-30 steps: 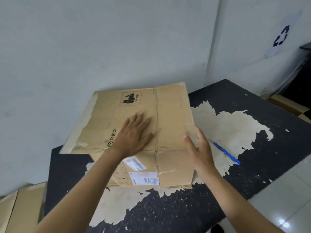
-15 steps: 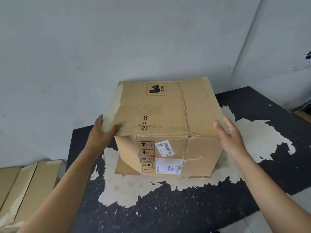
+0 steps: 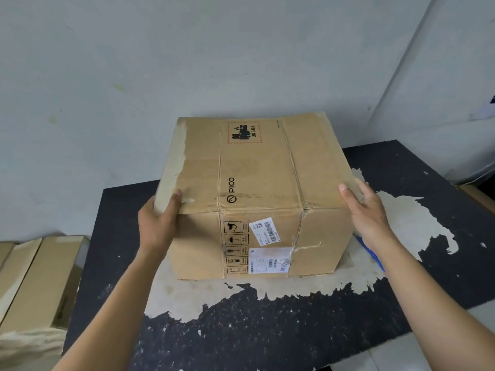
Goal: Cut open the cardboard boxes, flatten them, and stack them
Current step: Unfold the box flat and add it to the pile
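Head cam: cardboard box [image 3: 262, 183] sits whole on the black table [image 3: 267, 330]. Left hand [image 3: 158, 223] grips its top left edge, thumb over; right hand [image 3: 369, 215] presses the right side, fingers straight. Looks like positioning, so next up is a blade along the seam.

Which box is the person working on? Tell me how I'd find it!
Look at the black table with peeling paint. The big cardboard box standing on it, between the left hand and the right hand, is the one. Unlike the boxes lying off to the left, its top shows a PICO logo and a red-edged UN 3481 label.
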